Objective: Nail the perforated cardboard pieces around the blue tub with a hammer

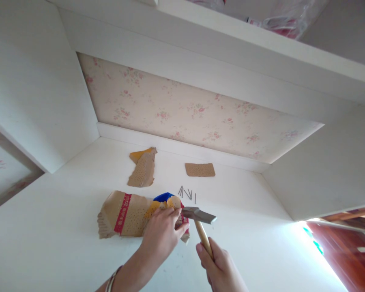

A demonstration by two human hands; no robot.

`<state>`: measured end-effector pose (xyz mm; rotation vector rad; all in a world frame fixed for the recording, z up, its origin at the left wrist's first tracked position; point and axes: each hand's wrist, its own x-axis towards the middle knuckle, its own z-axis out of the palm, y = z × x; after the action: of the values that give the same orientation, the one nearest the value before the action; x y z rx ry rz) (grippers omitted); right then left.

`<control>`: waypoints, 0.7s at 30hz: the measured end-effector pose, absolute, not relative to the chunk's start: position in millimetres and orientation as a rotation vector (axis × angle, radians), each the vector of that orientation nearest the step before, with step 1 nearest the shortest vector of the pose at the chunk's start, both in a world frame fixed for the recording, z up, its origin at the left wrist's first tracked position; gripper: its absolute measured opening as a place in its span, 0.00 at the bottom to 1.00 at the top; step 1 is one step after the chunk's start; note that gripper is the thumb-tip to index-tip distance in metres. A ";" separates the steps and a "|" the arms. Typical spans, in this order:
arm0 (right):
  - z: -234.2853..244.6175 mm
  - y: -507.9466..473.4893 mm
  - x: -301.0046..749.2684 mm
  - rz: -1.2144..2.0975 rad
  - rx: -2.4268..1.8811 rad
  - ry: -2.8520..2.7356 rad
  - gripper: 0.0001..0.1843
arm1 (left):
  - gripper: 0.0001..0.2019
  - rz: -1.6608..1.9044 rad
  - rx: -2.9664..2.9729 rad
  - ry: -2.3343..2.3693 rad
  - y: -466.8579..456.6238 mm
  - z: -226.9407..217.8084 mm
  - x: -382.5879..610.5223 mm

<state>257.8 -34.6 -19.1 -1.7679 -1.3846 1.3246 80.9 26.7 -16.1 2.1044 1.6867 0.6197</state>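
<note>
Toward the left of the white table [61, 235] lies punctured cardboard [135, 215]; over its right part rests the left hand [162, 230], its grip's state impossible to tell; beyond, loose nails [187, 195]; then the hammer [198, 214], handle clamped in the right hand's [217, 261] grip.

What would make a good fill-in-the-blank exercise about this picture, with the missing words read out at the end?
1. The right hand holds a grey metal-headed hammer, whose pale handle is made of ____.
2. The left hand rests on a long, hole-dotted brown cardboard piece, whose printed band near its left end is ____.
3. Several thin grey metal nails lie on a smooth, flat surface coloured ____.
4. The pale wall covering behind is printed with clusters of pink ____.

Missing words: wood; red; white; flowers.
</note>
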 end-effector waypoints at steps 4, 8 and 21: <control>-21.7 -35.9 258.1 1.369 -1.768 -1.327 0.29 | 0.17 0.612 2.116 1.695 27.8 -18.1 80.6; -21.0 -36.2 258.5 1.339 -1.799 -1.341 0.29 | 0.17 0.649 2.131 1.689 28.1 -20.0 80.6; -28.7 -38.2 258.3 1.306 -1.807 -1.471 0.29 | 0.17 0.680 2.108 1.679 26.7 -23.2 80.2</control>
<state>258.3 -38.2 -28.7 -1.8070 -1.4715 1.3057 80.2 26.7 -23.2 2.1084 1.6791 0.6799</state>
